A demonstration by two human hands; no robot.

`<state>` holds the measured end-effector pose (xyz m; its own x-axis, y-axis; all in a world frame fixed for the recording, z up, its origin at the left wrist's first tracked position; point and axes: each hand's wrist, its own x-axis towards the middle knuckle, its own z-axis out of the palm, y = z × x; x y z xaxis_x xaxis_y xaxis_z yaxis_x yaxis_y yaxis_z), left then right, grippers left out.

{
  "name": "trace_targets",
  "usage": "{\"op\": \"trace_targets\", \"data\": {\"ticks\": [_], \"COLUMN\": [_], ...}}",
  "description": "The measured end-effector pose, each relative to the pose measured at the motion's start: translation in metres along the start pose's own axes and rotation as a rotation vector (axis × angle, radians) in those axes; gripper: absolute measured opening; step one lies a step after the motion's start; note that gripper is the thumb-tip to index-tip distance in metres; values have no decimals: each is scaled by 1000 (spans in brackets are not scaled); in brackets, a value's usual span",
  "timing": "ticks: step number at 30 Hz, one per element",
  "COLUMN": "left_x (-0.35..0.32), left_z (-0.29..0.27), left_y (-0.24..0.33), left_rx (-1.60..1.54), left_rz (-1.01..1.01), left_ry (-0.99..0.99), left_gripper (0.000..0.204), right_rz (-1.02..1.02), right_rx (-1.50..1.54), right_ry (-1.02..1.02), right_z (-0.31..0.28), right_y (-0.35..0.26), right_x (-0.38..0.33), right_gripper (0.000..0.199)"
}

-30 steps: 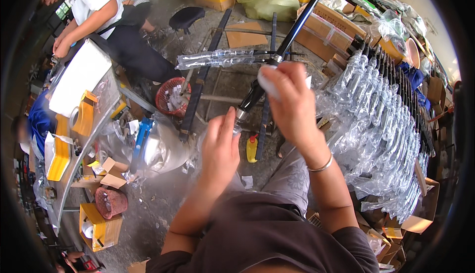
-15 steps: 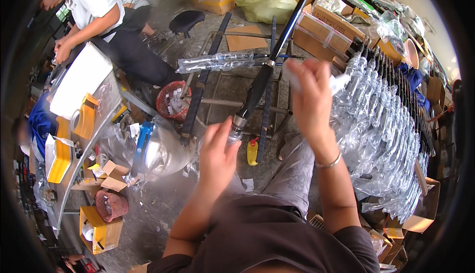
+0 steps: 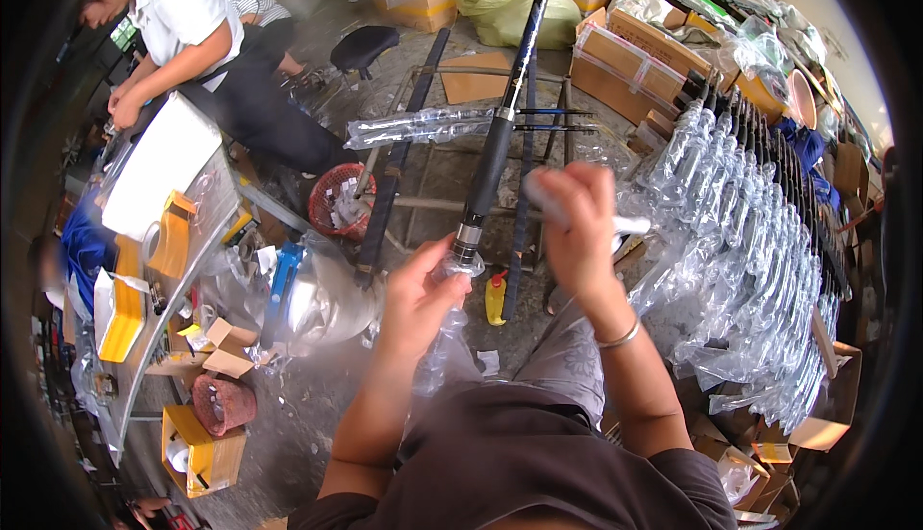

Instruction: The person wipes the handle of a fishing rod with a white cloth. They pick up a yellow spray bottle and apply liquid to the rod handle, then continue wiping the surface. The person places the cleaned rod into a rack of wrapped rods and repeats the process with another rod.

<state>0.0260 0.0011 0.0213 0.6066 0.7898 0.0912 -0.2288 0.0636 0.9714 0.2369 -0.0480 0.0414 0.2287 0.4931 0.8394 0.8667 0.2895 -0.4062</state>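
My left hand (image 3: 418, 295) is closed around the butt of a dark rod (image 3: 495, 146) at the frame's centre, thumb and fingers pinching the clear sleeve (image 3: 444, 338) that hangs crumpled below it. The rod runs up from there to the top edge. My right hand (image 3: 577, 227) is curled shut on a blurred white piece (image 3: 630, 225) just right of the rod. A row of rods in clear bags (image 3: 760, 271) fills the right side. Brown cartons (image 3: 635, 59) and a green sack (image 3: 514, 1) sit along the top. A red basket (image 3: 338, 201) left of centre holds clear scraps. Yellow boxes (image 3: 120, 314) line the left bench; another at lower left holds a white roll.
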Motion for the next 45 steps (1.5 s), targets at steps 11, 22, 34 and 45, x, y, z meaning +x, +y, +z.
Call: {"op": "trace_targets", "data": {"ticks": [11,22,34,45], "left_x": [3,58,79,43], "left_z": [0,35,201,296], "left_y": [8,2,8,3], "left_rx": [-248,-193,-344,-38], "left_rz": [-143,81,220,414], "left_ry": [-82,-42,-289,-911], "left_gripper": [46,30,22,92], "right_rz": [66,894,765,1053], "right_rx": [-9,562,261,158], "right_ry": [116,-579,-295,469], "right_z": [-2,-26,-139,-279], "right_y": [28,25,-44,-68], "right_x": [12,-62,-171,-212], "right_gripper": [48,20,43,35]}}
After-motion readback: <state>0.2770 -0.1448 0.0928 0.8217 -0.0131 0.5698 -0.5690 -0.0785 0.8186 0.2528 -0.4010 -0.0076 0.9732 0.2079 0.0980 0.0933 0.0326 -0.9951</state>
